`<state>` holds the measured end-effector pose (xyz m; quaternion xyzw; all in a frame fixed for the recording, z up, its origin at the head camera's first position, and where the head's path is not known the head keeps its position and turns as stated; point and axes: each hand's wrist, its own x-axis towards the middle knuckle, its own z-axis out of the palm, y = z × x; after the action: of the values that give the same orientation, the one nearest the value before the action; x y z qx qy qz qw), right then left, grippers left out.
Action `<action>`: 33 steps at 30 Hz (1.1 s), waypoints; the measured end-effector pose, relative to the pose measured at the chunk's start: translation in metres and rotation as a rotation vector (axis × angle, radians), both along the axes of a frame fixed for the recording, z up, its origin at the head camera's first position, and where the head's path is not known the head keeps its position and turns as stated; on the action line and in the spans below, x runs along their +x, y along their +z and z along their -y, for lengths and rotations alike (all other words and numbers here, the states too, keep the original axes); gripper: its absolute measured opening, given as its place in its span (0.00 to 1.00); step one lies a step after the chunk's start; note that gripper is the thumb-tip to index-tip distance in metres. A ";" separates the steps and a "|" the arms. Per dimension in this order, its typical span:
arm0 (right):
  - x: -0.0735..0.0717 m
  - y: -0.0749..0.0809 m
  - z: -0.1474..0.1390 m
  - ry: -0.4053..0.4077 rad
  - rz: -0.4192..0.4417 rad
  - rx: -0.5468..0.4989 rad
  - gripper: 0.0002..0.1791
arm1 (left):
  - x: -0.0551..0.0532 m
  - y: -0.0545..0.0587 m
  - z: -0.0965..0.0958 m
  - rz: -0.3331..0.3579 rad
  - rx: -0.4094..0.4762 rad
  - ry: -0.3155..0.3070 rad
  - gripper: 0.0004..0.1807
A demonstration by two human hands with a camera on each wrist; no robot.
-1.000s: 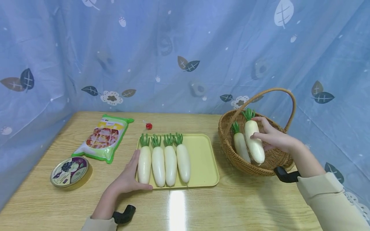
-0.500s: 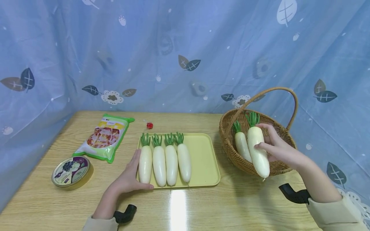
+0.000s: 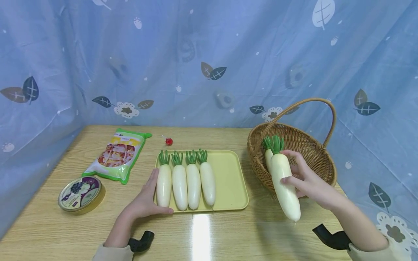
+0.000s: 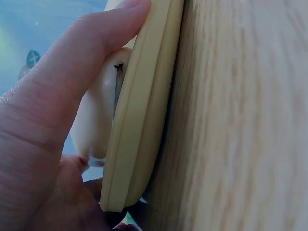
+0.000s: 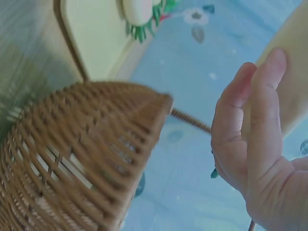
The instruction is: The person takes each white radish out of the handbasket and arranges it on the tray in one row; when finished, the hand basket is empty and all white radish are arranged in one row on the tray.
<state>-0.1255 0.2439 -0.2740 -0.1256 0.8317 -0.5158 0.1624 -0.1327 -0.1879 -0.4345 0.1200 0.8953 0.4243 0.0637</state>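
Observation:
My right hand (image 3: 302, 181) grips a white radish (image 3: 285, 185) with a green top, thumb on the near side. It hangs tilted over the front of the wicker basket (image 3: 313, 159). Another white radish (image 3: 269, 159) lies in the basket, mostly hidden behind the held one. My left hand (image 3: 143, 201) rests at the near left corner of the yellow tray (image 3: 230, 181), fingers along the left side, thumb along the front edge. In the left wrist view the thumb (image 4: 91, 43) touches the tray's rim. Several white radishes (image 3: 179, 186) lie side by side on the tray.
A green-edged food packet (image 3: 119, 156) lies at the back left, with a round tin (image 3: 80, 194) in front of it. A small red object (image 3: 168, 141) sits behind the tray. The basket's tall handle (image 3: 303, 101) arches up. A blue patterned curtain (image 3: 183, 72) closes off the back.
My right hand has drawn the radish out of the basket, towards the near side, and its lower end now reaches past the front rim. My left hand has stayed at the tray.

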 end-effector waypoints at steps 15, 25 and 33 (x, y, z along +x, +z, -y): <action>0.009 -0.022 0.021 0.049 -0.024 -0.053 0.40 | 0.000 -0.001 -0.001 0.016 0.006 -0.002 0.76; 0.007 -0.038 0.038 0.101 -0.073 -0.043 0.40 | 0.000 0.000 0.001 0.025 0.009 -0.007 0.77; 0.002 -0.055 0.056 0.152 -0.097 -0.042 0.40 | 0.000 -0.001 0.000 0.017 0.001 -0.003 0.77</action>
<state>-0.1232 0.1877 -0.3291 -0.2169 0.8155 -0.5128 0.1578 -0.1328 -0.1884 -0.4351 0.1181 0.8942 0.4258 0.0717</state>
